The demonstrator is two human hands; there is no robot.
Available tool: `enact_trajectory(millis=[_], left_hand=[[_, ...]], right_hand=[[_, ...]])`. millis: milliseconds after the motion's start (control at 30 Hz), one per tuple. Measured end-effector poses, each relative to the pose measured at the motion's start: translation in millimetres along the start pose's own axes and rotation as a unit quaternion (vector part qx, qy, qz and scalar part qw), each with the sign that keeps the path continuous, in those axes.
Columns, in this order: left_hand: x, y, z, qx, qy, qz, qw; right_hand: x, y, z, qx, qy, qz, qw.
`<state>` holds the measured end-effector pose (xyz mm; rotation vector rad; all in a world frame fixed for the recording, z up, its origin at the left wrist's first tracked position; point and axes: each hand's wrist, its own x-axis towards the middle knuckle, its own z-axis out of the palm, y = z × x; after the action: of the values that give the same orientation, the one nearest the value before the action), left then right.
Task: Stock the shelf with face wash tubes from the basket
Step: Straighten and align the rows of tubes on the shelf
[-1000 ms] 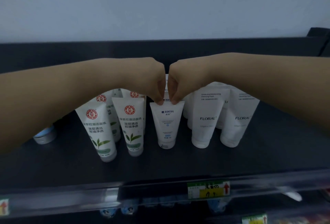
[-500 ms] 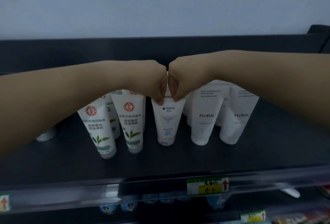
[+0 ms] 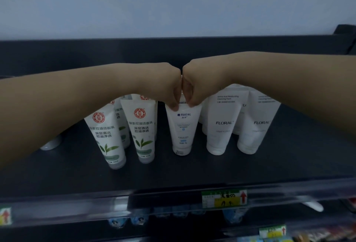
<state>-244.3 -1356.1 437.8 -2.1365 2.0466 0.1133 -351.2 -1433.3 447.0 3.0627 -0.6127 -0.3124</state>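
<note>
A small white face wash tube with blue print (image 3: 182, 132) stands cap-down in the middle of the dark shelf (image 3: 173, 172). My left hand (image 3: 167, 85) and my right hand (image 3: 194, 85) meet knuckle to knuckle above it, and both pinch its top edge. A second tube of the same kind shows just behind it, mostly hidden by my fingers. Left of it stand green-tea tubes with red logos (image 3: 143, 130). To the right stand white FLORAL tubes (image 3: 221, 124). The basket is out of view.
A grey round lid (image 3: 51, 143) peeks out under my left forearm. A clear rail with a yellow-green price tag (image 3: 224, 198) runs along the shelf front. Blue-capped goods sit on the lower shelf. The shelf's dark back wall rises behind the tubes.
My hands have closed together until the knuckles touch and have shifted slightly toward the shelf back with the tube; the camera has tilted a little.
</note>
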Motion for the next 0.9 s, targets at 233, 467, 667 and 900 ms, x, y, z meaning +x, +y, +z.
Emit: enact_trajectory(millis=[233,467,667,900], left_hand=[[1,1,0,-0.002,-0.002,-0.001,1.000],[1,-2,0,-0.032,-0.006,0.004,0.999],[-11,-16,-15,-0.123,0.030,0.020,0.992],[-26,-58,-35,-0.184,0.118,-0.021,0.976]], right_hand=[[0,2,0,0.009,-0.006,0.003,1.000],[-3,5,0,0.039,-0.020,0.008,0.999],[-6,3,-16,0.078,-0.012,-0.006,0.997],[12,0,-38,0.066,0.073,0.011,0.995]])
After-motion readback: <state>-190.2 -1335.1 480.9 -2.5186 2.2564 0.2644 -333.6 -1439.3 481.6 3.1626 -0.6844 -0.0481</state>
